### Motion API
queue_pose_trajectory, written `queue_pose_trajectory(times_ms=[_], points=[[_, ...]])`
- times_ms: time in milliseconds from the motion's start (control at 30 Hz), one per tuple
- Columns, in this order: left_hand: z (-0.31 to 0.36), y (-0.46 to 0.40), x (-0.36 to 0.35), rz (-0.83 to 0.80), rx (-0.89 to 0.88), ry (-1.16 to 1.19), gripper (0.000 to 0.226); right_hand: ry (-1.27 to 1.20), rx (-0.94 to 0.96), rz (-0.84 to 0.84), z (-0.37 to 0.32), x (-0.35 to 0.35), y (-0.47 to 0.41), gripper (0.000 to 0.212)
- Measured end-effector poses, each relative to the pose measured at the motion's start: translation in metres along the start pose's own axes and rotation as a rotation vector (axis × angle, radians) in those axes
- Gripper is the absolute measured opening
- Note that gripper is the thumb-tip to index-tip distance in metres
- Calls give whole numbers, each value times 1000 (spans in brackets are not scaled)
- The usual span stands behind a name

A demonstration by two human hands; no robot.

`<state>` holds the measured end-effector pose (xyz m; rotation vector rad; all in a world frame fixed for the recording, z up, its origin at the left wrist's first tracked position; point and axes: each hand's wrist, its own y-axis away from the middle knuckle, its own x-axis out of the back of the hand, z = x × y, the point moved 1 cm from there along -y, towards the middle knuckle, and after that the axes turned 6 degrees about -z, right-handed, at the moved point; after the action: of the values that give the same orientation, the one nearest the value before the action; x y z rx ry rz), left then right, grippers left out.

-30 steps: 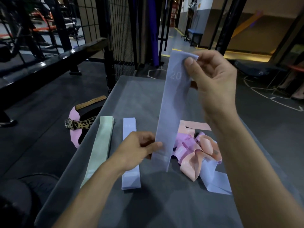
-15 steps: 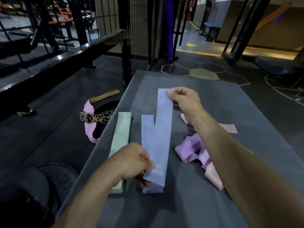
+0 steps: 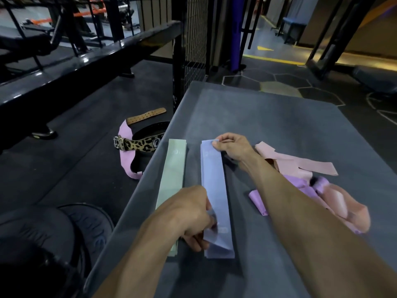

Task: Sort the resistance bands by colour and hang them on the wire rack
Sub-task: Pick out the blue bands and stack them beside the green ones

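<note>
Head view: grey padded table (image 3: 279,117) on dark gym floor (image 3: 86,130), left hand (image 3: 189,214) and right hand (image 3: 232,145) pinching blue band (image 3: 213,181).

Only one view on my feed: head camera, worn by person, facing forward and down over grey table (image 3: 268,130). Wide angle, edges bend. Close range: both forearms enter from bottom of frame, left hand (image 3: 189,214) and right hand (image 3: 233,146) near centre, blue band (image 3: 213,181) between them. Left edge takes in floor beside table; top takes in wire mesh panel (image 3: 194,37) and gym floor well beyond. No second view, so no overlap to note
</note>
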<state>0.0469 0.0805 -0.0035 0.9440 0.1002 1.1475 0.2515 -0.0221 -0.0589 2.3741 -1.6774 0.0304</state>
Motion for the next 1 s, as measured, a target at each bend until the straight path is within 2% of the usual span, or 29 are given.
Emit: queue_pose_trajectory(times_ms=[167, 433, 700, 833, 1000], points=[[2, -5, -3, -3, 16, 9, 3, 83, 21, 43, 9, -4, -9, 25], [3, -10, -9, 11, 50, -25, 13, 220, 42, 108, 15, -8, -15, 28], [-2, -14, -11, -4, 71, -59, 25, 342, 18, 177, 20, -11, -19, 18], [-4, -17, -11, -16, 95, -136, 28, 370, 5, 210, 19, -12, -18, 20], [-5, -21, -10, -6, 95, -317, 20, 375, 2, 228, 21, -10, -17, 29]])
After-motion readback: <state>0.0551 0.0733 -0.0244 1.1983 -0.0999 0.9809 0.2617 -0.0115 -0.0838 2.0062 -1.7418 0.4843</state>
